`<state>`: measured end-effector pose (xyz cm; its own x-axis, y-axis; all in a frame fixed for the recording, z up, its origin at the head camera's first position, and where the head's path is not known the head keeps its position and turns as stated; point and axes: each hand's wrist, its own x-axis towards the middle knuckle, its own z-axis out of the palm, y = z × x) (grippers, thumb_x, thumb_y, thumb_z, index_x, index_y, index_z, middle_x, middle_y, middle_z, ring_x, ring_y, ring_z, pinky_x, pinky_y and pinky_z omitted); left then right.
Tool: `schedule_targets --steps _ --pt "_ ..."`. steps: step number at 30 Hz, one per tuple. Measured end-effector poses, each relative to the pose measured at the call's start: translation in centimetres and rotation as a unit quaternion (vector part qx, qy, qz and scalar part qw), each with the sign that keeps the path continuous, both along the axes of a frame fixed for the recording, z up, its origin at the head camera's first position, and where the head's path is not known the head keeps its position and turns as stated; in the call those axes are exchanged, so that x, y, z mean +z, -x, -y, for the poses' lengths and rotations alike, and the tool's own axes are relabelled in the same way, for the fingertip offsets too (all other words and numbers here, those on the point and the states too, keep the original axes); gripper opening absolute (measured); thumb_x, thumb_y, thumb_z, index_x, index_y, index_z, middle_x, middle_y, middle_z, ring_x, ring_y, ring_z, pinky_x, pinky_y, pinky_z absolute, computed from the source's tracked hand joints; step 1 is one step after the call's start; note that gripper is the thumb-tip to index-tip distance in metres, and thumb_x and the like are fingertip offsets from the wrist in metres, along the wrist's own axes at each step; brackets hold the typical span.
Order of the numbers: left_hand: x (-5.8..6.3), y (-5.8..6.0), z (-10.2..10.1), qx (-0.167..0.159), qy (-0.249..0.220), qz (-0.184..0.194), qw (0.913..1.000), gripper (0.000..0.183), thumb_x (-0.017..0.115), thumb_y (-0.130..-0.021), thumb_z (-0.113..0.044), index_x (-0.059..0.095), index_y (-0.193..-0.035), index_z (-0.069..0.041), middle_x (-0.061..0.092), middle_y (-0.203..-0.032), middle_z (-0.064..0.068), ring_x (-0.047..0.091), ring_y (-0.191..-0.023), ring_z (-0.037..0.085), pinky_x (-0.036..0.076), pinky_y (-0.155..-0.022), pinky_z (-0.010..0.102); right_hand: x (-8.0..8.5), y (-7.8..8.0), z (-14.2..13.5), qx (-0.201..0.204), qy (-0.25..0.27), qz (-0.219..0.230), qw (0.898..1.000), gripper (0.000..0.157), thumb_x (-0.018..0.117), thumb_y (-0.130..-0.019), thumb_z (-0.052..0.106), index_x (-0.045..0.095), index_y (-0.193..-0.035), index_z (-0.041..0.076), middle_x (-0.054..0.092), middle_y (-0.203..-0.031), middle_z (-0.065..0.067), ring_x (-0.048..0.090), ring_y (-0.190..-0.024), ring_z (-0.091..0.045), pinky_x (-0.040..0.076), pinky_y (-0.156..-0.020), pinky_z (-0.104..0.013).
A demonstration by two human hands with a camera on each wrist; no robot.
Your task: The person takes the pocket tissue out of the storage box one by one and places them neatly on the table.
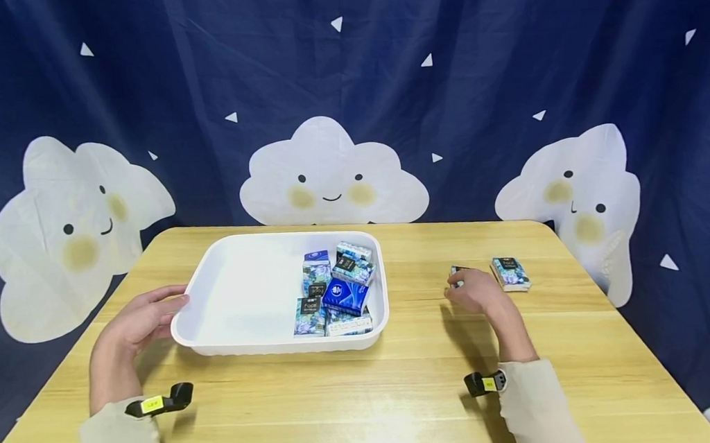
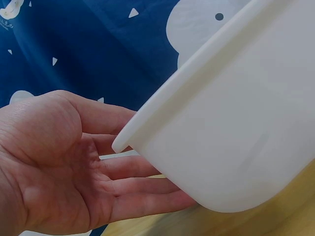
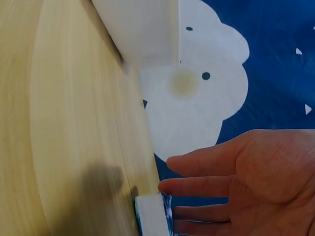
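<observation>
A white plastic tray (image 1: 235, 293) stands on the table, with several small tissue packs in its right half, some floral and some plain blue (image 1: 345, 297). My left hand (image 1: 140, 320) is at its left end. In the left wrist view, the straight fingers of that hand (image 2: 64, 167) reach under the rim against the tray's outer wall (image 2: 226, 123). Right of the tray, my right hand (image 1: 474, 290) is over a floral tissue pack (image 1: 457, 269), partly hiding it. The right wrist view shows its extended fingers (image 3: 199, 187) close beside the pack (image 3: 153, 216); contact is unclear.
Another floral tissue pack (image 1: 511, 273) lies to the right of my right hand. The wooden table (image 1: 319, 405) ends at a dark blue curtain (image 1: 329, 56) printed with clouds. Both wrists carry small black cameras.
</observation>
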<state>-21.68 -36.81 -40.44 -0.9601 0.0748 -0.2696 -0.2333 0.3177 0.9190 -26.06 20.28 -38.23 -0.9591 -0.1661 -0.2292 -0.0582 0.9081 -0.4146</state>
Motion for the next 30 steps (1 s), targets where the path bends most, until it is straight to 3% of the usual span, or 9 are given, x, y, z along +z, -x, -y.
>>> schedule_targets --steps 7,13,22,30 --pt "-0.1 0.2 0.2 -0.007 0.003 0.009 0.9999 0.068 0.054 -0.107 -0.030 0.025 -0.156 0.007 0.069 -0.109 -0.010 0.069 -0.095 0.008 0.059 -0.084 0.030 -0.5 0.3 -1.6 -0.002 0.021 -0.003 1.000 0.049 0.049 -0.100 0.020 0.054 -0.141 -0.007 0.050 -0.146 -0.031 0.042 -0.136 -0.054 0.034 -0.113 -0.064" --pt "0.0 0.1 0.0 -0.001 0.004 0.009 0.9999 0.067 0.054 -0.106 -0.030 0.026 -0.156 0.006 0.070 -0.108 -0.010 0.070 -0.095 0.008 0.059 -0.084 0.030 -0.7 0.9 -2.6 -0.027 0.034 -0.009 0.999 0.050 0.047 -0.101 0.018 0.049 -0.145 -0.005 0.041 -0.151 -0.035 0.033 -0.140 -0.057 0.033 -0.113 -0.065" --pt "0.1 0.1 -0.1 0.003 0.003 0.008 1.0000 0.068 0.055 -0.106 -0.031 0.027 -0.156 0.006 0.068 -0.108 -0.011 0.070 -0.095 0.007 0.059 -0.084 0.030 -0.7 1.3 -3.4 -0.040 0.042 -0.004 0.998 0.051 0.044 -0.101 0.016 0.046 -0.147 -0.005 0.037 -0.152 -0.036 0.034 -0.138 -0.058 0.041 -0.106 -0.063" --pt "0.1 0.2 0.0 -0.001 0.006 0.010 0.9999 0.067 0.053 -0.107 -0.029 0.025 -0.156 0.007 0.068 -0.108 -0.011 0.069 -0.094 0.007 0.059 -0.083 0.029 -0.8 1.3 -2.2 -0.051 0.022 -0.037 0.998 0.053 0.045 -0.098 0.017 0.047 -0.145 -0.008 0.043 -0.148 -0.036 0.041 -0.134 -0.056 0.042 -0.107 -0.062"
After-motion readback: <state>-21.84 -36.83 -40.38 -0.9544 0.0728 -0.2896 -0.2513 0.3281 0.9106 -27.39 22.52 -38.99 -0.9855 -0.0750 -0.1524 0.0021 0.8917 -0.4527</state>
